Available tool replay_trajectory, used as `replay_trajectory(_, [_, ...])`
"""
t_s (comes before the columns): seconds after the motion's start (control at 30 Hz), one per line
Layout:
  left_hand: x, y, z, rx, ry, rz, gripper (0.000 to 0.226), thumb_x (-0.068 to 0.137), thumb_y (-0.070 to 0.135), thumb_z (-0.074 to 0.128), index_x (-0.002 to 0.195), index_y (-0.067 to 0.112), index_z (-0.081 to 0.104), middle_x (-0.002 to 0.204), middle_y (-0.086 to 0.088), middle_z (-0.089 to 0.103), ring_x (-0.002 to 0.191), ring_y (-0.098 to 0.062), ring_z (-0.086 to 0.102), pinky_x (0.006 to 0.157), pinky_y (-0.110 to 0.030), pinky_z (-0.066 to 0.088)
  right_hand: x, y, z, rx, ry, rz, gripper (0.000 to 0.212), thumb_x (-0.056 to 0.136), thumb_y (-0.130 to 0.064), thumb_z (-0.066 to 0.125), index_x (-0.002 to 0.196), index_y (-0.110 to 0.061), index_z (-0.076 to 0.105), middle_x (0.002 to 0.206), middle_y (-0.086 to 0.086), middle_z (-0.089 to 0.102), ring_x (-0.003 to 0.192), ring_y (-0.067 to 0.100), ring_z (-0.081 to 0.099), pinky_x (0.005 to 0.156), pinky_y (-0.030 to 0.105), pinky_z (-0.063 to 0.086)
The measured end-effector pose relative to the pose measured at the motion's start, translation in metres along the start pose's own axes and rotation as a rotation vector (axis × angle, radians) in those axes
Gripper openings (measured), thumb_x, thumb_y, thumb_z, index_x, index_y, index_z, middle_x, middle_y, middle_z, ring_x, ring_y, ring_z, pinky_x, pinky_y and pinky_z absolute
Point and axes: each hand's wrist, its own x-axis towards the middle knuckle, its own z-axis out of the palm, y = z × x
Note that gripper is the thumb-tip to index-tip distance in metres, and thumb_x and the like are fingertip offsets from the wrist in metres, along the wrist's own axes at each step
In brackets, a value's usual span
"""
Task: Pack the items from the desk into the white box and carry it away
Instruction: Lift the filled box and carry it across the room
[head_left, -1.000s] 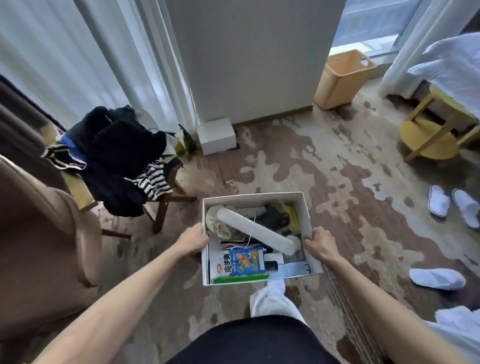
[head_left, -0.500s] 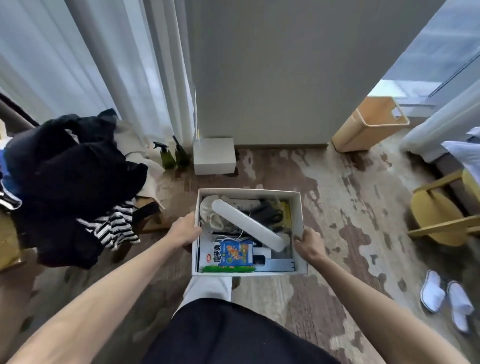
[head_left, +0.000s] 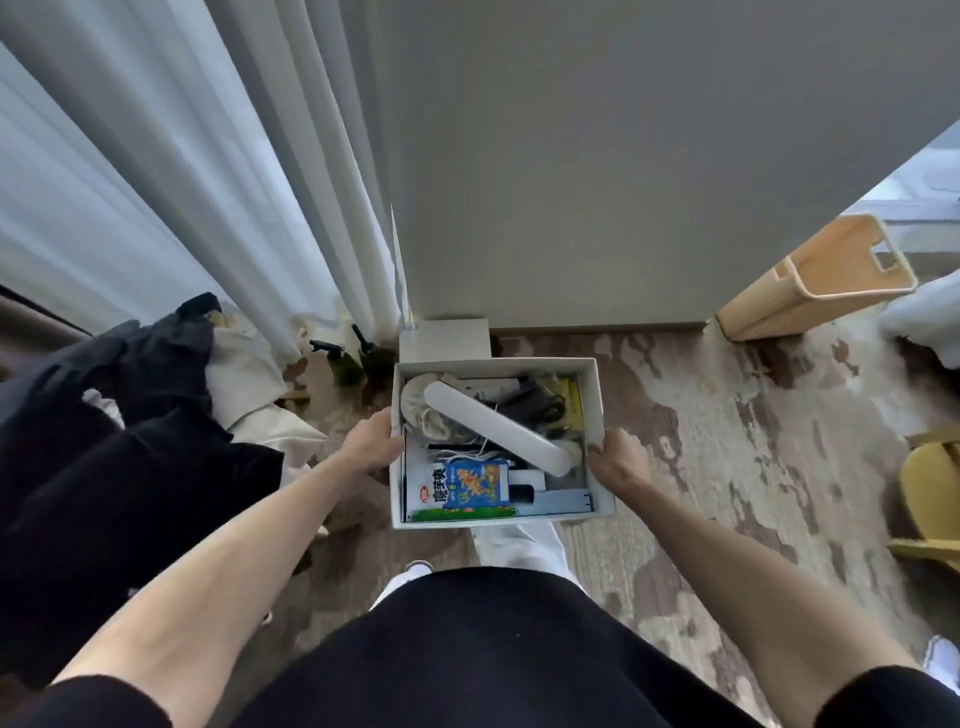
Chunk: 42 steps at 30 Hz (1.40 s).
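Observation:
I hold the white box (head_left: 597, 410) in front of my waist, above the carpet. My left hand (head_left: 370, 441) grips its left wall and my right hand (head_left: 618, 462) grips its right wall. Inside lie a long white bar-shaped object (head_left: 493, 426) set diagonally, a blue snack packet (head_left: 470, 486), a beige cloth pouch (head_left: 423, 410), black items (head_left: 530, 400), a yellow item (head_left: 571, 395), a black comb (head_left: 522, 492) and a grey flat piece (head_left: 563, 501).
A grey wall (head_left: 571, 182) stands straight ahead with a small white box (head_left: 447, 340) at its foot. White curtains (head_left: 182, 182) and two green pump bottles (head_left: 358, 358) are at left. Dark clothes (head_left: 114, 441) pile on a chair. A tan bin (head_left: 821, 280) and a yellow stool (head_left: 930, 493) are at right.
I have walked closer to the grey wall and the small white box with the box in both hands. The bin and stool have slid toward the right edge; the slippers have nearly left view.

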Motion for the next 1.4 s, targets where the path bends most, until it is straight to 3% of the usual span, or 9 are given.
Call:
replay_trajectory(0.2, [0.083, 0.027, -0.036, -0.031, 0.042, -0.112, 0.022, 0.088, 0.018, 0.055, 0.110, 0.018, 0.052, 0.112, -0.011, 0.066, 0.090, -0.022, 0.056, 0.076, -0.030, 0.042, 0.117, -0.051, -0.024, -0.038, -0.066, -0.086, 0.016, 0.093, -0.025, 0.056, 0.085, -0.012, 0.054, 0.078, 0.005, 0.055, 0.068, 0.025, 0.050, 0.063, 0.029, 0.040])
replay_trajectory(0.43, [0.186, 0.024, -0.045, -0.119, 0.023, -0.183, 0.030, 0.089, 0.014, 0.051, 0.119, 0.017, 0.051, 0.111, -0.011, 0.067, 0.094, -0.029, 0.061, 0.082, -0.039, 0.050, 0.231, -0.099, -0.012, -0.097, -0.140, -0.092, 0.020, 0.096, -0.025, 0.053, 0.081, -0.011, 0.051, 0.075, 0.004, 0.055, 0.072, 0.025, 0.054, 0.062, 0.031, 0.042])
replay_trajectory(0.6, [0.275, -0.005, -0.033, -0.131, -0.027, -0.222, 0.036, 0.088, 0.012, 0.050, 0.124, 0.017, 0.050, 0.114, -0.010, 0.066, 0.102, -0.031, 0.061, 0.087, -0.042, 0.051, 0.302, -0.112, 0.035, -0.132, -0.120, -0.067, 0.021, 0.095, -0.022, 0.053, 0.077, -0.013, 0.048, 0.063, -0.006, 0.041, 0.068, 0.024, 0.047, 0.061, 0.031, 0.037])
replay_trajectory(0.83, [0.413, -0.057, -0.016, -0.094, -0.068, -0.184, 0.034, 0.089, 0.014, 0.050, 0.122, 0.021, 0.048, 0.108, -0.007, 0.066, 0.096, -0.028, 0.062, 0.087, -0.041, 0.052, 0.392, -0.118, 0.129, -0.096, -0.098, 0.002, 0.025, 0.097, -0.025, 0.052, 0.076, -0.012, 0.051, 0.066, 0.000, 0.050, 0.067, 0.025, 0.052, 0.059, 0.031, 0.039])
replay_trajectory(0.97, [0.484, -0.090, -0.005, -0.033, -0.081, -0.165, 0.036, 0.088, 0.014, 0.049, 0.123, 0.022, 0.047, 0.110, -0.008, 0.066, 0.100, -0.031, 0.060, 0.088, -0.042, 0.050, 0.442, -0.126, 0.184, -0.068, -0.069, 0.029, 0.026, 0.096, -0.026, 0.053, 0.075, -0.011, 0.049, 0.063, -0.003, 0.044, 0.067, 0.026, 0.050, 0.060, 0.031, 0.038])
replay_trajectory(1.1, [0.537, -0.116, 0.003, 0.021, -0.086, -0.169, 0.026, 0.088, 0.013, 0.050, 0.111, 0.023, 0.047, 0.107, -0.010, 0.066, 0.094, -0.031, 0.063, 0.080, -0.040, 0.054, 0.477, -0.135, 0.227, -0.076, -0.061, 0.038, 0.023, 0.097, -0.026, 0.052, 0.078, -0.012, 0.048, 0.064, -0.003, 0.042, 0.070, 0.028, 0.052, 0.059, 0.032, 0.038])
replay_trajectory(1.2, [0.568, -0.129, 0.008, 0.033, -0.077, -0.190, 0.027, 0.087, 0.011, 0.049, 0.113, 0.019, 0.047, 0.106, -0.014, 0.064, 0.093, -0.036, 0.064, 0.078, -0.045, 0.057, 0.497, -0.142, 0.250, -0.084, -0.066, 0.050, 0.022, 0.097, -0.025, 0.051, 0.079, -0.014, 0.045, 0.065, -0.004, 0.040, 0.068, 0.025, 0.048, 0.057, 0.031, 0.036])
replay_trajectory(1.33, [0.595, -0.143, 0.014, 0.139, -0.039, -0.224, 0.034, 0.089, 0.015, 0.047, 0.123, 0.011, 0.044, 0.112, -0.016, 0.061, 0.096, -0.037, 0.061, 0.078, -0.043, 0.056, 0.513, -0.149, 0.275, -0.067, -0.078, 0.105, 0.031, 0.097, -0.021, 0.052, 0.069, -0.010, 0.044, 0.063, -0.002, 0.043, 0.053, 0.011, 0.040, 0.043, 0.024, 0.026])
replay_trajectory(1.4, [0.599, -0.147, 0.021, 0.200, 0.018, -0.201, 0.030, 0.091, 0.018, 0.047, 0.120, 0.010, 0.045, 0.112, -0.017, 0.063, 0.095, -0.036, 0.060, 0.076, -0.041, 0.051, 0.517, -0.153, 0.278, -0.058, -0.083, 0.096, 0.023, 0.098, -0.021, 0.051, 0.078, -0.011, 0.047, 0.064, -0.004, 0.041, 0.052, 0.008, 0.035, 0.044, 0.025, 0.026])
